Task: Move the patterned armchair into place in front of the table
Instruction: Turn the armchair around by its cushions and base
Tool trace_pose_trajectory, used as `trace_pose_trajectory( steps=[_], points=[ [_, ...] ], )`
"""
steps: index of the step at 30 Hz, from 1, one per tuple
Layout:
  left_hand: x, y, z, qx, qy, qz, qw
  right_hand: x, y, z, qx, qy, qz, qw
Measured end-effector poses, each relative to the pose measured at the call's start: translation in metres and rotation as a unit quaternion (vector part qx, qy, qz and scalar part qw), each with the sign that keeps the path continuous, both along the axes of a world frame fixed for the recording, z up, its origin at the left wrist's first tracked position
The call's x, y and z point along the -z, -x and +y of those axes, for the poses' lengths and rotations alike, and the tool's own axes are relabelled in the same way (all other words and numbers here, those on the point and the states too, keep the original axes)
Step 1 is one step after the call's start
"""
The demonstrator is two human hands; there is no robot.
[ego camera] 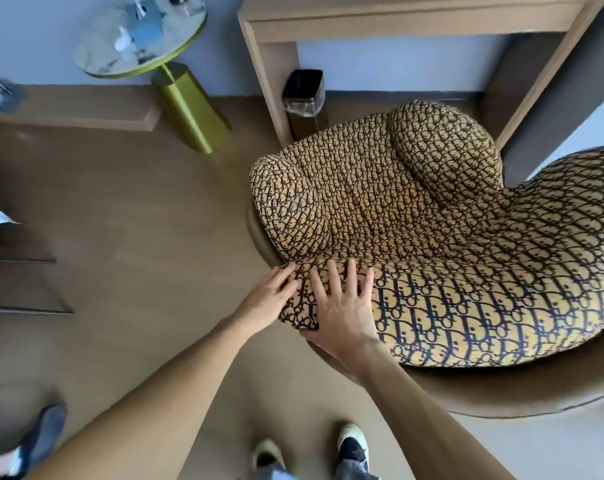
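Observation:
The patterned armchair (pixel 442 244), yellow with a dark letter print on a brown shell, fills the right half of the view. Its seat faces the wooden table (pixel 415 19) at the top, and its front edge reaches under the tabletop between the legs. Both my hands rest on the left end of the chair's backrest. My left hand (pixel 267 297) cups the backrest's outer corner. My right hand (pixel 344 306) lies flat on top of the backrest, fingers spread, thumb under its rim.
A black bin (pixel 305 102) with a plastic liner stands beside the table's left leg. A round marble side table (pixel 138 39) on a gold base stands at the top left. A low wooden ledge (pixel 86 116) runs along the left wall. My feet (pixel 352 445) are on brown floor.

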State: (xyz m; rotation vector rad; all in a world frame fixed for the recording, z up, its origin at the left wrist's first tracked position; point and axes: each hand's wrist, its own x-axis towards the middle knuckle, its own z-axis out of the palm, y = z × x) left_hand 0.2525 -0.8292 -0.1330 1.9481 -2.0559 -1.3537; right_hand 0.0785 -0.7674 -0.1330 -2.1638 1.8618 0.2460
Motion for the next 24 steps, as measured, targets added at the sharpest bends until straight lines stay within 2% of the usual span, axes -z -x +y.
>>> trace_pose_trajectory(
  steps=[5,8,10,13,16,19,22,24],
  points=[
    [0.023,-0.02,-0.007,-0.031,0.084,0.065,0.994,0.002,-0.024,-0.035,-0.033,-0.051,-0.028,0.998],
    [0.039,-0.038,-0.038,-0.075,0.026,0.123,0.989,0.001,-0.041,-0.053,-0.013,-0.06,-0.052,0.997],
    [0.049,-0.056,-0.073,-0.076,-0.022,0.101,0.992,0.003,-0.053,-0.069,0.018,-0.07,-0.06,0.996],
    [0.073,-0.092,-0.136,0.026,-0.009,-0.031,0.999,0.011,-0.075,-0.099,0.078,-0.115,-0.059,0.989],
    [0.093,-0.12,-0.206,0.111,0.026,-0.13,0.985,0.019,-0.104,-0.137,0.141,-0.169,-0.032,0.975],
    [0.11,-0.131,-0.264,0.201,0.037,-0.149,0.968,0.021,-0.125,-0.156,0.2,-0.196,-0.022,0.96],
    [0.125,-0.127,-0.327,0.311,0.117,-0.193,0.923,0.021,-0.141,-0.165,0.253,-0.208,-0.016,0.945],
    [0.13,-0.116,-0.359,0.345,0.158,-0.192,0.905,0.02,-0.149,-0.172,0.28,-0.227,-0.007,0.933]
  ],
)
